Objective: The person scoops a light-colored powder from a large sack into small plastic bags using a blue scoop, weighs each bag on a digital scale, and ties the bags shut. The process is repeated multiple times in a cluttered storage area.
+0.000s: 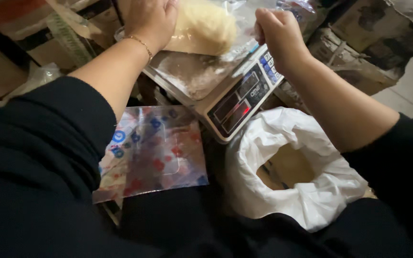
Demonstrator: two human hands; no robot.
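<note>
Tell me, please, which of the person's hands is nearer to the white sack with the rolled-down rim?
Right. The right hand is above the scale's keypad, straight up the picture from the white sack; the left hand rests on the clear bag of pale powder, farther left.
</note>
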